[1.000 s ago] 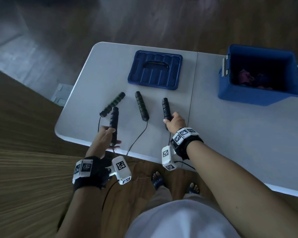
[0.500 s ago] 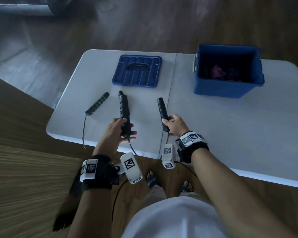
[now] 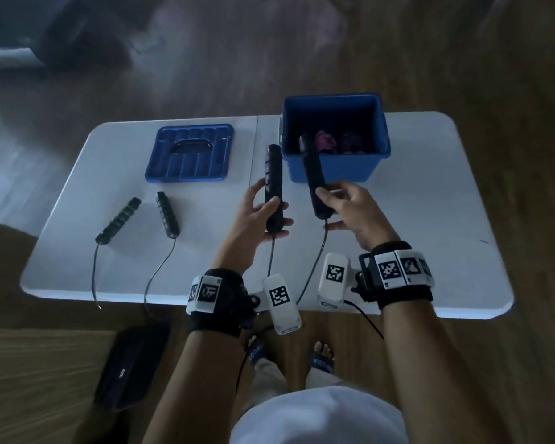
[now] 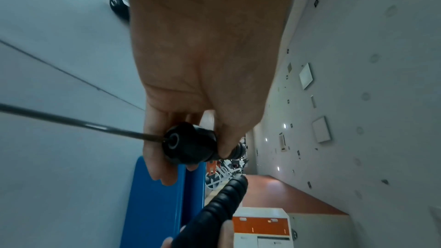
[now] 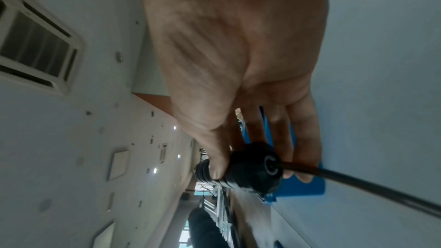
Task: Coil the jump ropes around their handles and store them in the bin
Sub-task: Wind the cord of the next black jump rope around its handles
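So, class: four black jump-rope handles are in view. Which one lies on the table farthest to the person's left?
The ribbed handle nearest the table's left edge, tilted, untouched.

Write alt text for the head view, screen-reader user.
Seen from above, the left hand and right hand each hold a black handle raised over a white table, cords hanging off its near edge. Two more handles lie left; a blue lid and open bin sit behind.
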